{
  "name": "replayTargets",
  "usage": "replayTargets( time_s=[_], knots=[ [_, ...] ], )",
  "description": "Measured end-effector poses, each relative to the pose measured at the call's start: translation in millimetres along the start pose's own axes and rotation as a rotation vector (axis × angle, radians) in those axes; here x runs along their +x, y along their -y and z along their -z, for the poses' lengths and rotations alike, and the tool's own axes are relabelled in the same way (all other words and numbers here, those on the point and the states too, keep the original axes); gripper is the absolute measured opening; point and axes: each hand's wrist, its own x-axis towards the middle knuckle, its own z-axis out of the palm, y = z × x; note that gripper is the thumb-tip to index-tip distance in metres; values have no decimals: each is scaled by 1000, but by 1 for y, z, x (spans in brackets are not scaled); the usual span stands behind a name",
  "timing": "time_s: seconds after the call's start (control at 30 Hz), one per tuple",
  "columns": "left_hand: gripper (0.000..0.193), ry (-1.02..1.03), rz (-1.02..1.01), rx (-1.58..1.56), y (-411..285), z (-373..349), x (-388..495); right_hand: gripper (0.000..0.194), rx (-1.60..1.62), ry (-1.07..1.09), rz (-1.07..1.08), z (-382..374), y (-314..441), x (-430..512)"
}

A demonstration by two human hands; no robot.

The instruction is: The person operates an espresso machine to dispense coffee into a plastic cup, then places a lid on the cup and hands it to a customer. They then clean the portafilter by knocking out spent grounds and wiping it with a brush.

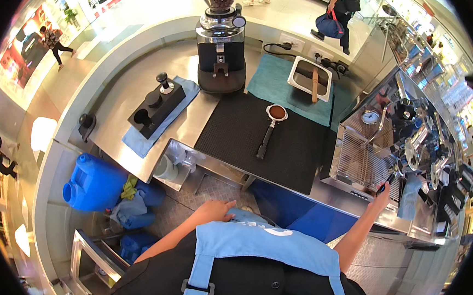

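Note:
My right hand (382,197) is closed around a black handle (388,181) at the front of the chrome espresso machine (415,143). My left hand (218,210) is low in front of my blue apron (263,238), fingers apart, with nothing visible in it. Whether it touches the cloth is hard to tell. On a black rubber mat (235,127) lies a portafilter (266,139), its basket filled with brown ground coffee (277,112) and its handle pointing towards me. Behind the mat stands a coffee grinder (221,54) with beans in its hopper.
A black tamping station (157,105) with a tamper (165,83) sits on a blue cloth at left. A metal pan (303,77) holding a wooden-handled tool (315,85) rests on a teal cloth. Blue jerrycans (95,182) stand below left. People walk beyond the counter.

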Motion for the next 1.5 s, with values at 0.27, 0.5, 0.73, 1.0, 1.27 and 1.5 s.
replayTargets(
  time_s=[0.27,0.5,0.73,1.0,1.27,1.5],
  knots=[
    [51,-162,-2,16,-6,21,25,49,-1063,-317,376,-27,23,-44],
    [39,-295,-70,-125,-10,57,49,24,-482,741,1447,-132,79,-205],
    [23,-678,-171,-230,28,118,62,40,-1015,783,1165,-341,91,-131],
    [17,-956,87,-484,138,157,44,14,-871,793,1310,-374,99,-140],
    [16,-1093,206,-782,172,158,44,25,-328,1657,323,-390,2,-375],
    [23,-486,61,-1387,156,-2,-20,20,-439,1548,910,-401,-42,-426]
  ],
)
